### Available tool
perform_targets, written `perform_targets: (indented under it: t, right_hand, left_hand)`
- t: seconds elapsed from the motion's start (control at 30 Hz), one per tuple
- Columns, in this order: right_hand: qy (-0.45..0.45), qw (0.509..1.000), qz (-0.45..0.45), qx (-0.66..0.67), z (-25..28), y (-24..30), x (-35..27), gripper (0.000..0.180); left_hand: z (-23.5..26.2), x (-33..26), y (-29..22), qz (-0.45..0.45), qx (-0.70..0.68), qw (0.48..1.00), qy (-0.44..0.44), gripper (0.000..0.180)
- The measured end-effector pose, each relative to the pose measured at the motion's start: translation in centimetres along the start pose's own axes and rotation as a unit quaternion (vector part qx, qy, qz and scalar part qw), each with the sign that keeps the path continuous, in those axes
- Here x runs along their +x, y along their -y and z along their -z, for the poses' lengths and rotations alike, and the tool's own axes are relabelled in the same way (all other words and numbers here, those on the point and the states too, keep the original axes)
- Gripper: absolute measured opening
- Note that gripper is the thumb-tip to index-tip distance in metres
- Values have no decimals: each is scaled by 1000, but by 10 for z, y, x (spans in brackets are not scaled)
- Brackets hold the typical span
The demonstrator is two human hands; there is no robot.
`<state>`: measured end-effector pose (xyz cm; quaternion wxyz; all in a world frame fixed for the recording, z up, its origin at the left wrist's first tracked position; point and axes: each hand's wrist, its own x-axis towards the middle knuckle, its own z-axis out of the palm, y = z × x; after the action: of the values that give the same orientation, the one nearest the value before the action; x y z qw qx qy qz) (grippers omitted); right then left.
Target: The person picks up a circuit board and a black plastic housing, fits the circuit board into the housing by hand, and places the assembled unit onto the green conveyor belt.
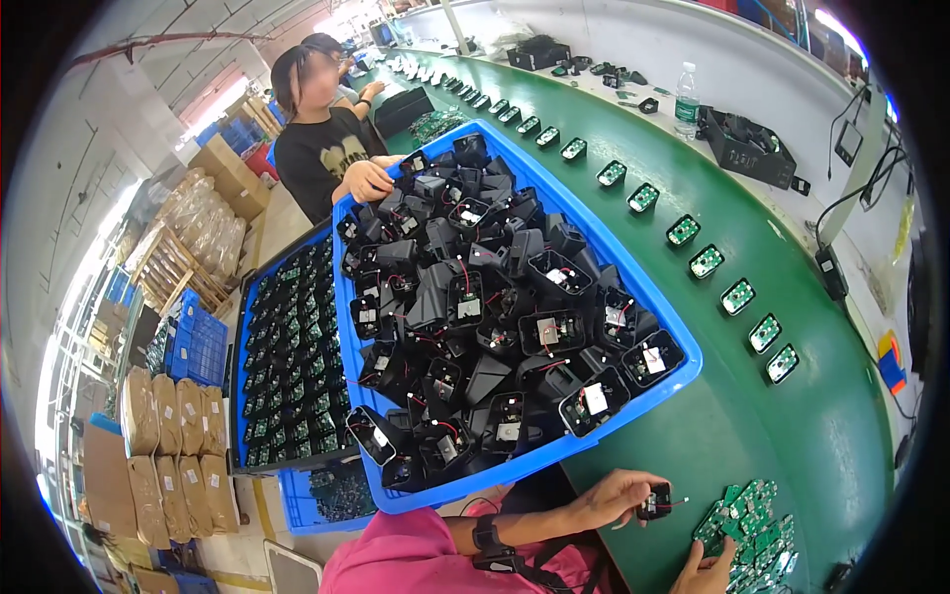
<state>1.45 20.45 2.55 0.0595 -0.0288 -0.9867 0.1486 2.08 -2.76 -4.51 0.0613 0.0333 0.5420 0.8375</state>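
Observation:
My left hand (pixel 618 497), fingers closed, grips a small black plastic housing (pixel 654 502) with a white-tipped lead over the green workbench. Lower and to the right, my right hand (pixel 705 570) has its fingers curled at the edge of a pile of green circuit boards (pixel 757 535). One board at that edge (pixel 711 522) lies between its thumb and fingers. Beside my left arm, a big blue tray (pixel 683 368) is heaped with black housings, many showing red wires and white parts inside.
Another person (pixel 322 139) stands at the far left, one hand on the blue tray's far rim. A curved row of housings with boards (pixel 707 261) runs along the green bench (pixel 633 297). A black crate of housings (pixel 287 346) stands left; a bottle (pixel 686 99) and black box (pixel 744 148) stand behind.

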Motion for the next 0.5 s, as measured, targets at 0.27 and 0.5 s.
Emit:
perform_targets:
  t: [0.27,0.5]
  right_hand:
    - [11,1000,12,11,-2,0,1,49]
    - [47,998,-24,-41,6,7,-4,41]
  left_hand:
    - [-6,-7,-4,131,-103,986,-22,68]
    - [-8,-3,-16,119,-53,991,27,59]
